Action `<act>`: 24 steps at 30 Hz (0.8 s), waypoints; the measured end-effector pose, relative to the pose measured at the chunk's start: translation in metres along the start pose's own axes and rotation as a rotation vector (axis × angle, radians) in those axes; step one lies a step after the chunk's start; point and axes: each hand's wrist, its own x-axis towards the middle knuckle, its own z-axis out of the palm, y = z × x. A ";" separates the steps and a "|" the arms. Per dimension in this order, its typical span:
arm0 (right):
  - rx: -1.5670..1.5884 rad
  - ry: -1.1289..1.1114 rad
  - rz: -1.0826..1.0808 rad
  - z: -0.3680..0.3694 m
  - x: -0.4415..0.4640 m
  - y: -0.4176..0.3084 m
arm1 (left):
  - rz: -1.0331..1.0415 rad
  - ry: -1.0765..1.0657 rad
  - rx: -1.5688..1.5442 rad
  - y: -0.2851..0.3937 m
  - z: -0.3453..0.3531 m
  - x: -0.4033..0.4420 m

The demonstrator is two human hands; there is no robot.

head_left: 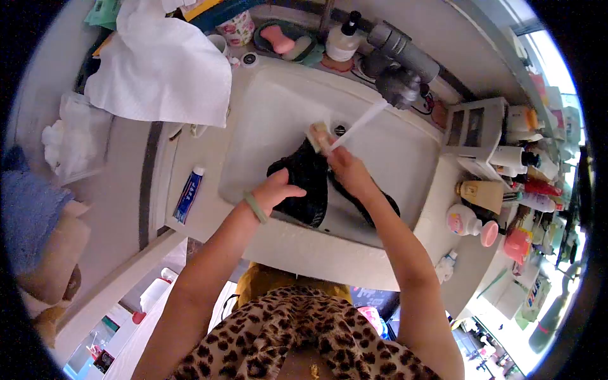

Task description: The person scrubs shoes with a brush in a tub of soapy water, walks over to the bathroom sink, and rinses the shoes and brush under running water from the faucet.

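Clock-face about the basin centre, 12 = far wall. Black fabric item (301, 190) is lying in the washbasin (253, 101) at 7, near the front rim; shoe-like outline, can't confirm. Dark curved strip (387, 204) is showing at 4-5, partly under the right forearm; can't tell if it's joined to the item.

Right hand (348, 171) is gripping a small scrub brush (320, 137), fingers wrapped round it, pale end pointing to 11. Brush is sitting at the item's upper end, probably so the bristles can reach the fabric; blurred, so can't tell actual contact.

Left hand (273, 190) is lying at 8 over the item's left part, mostly open, thumb spread toward 3, not clamping anything that I can see. Likely bracing the item against sliding; pressure unclear.

Faucet (399, 87) is standing at 1-2, water stream (361, 123) is running toward 7 and landing by the right hand and brush. Having the work under the outlet is presumably keeping it wet.

On the bench (209, 218): toothpaste tube (188, 195) is lying at 8-9, white bottle (462, 221) at 4. Pump bottle (343, 45) is standing at 12, pink soap bar (277, 39) is resting at 11, likely parked clear of the basin but within reach
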 end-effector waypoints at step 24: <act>-0.206 -0.140 0.036 -0.016 0.023 0.001 | 0.045 0.032 0.180 0.015 -0.006 -0.001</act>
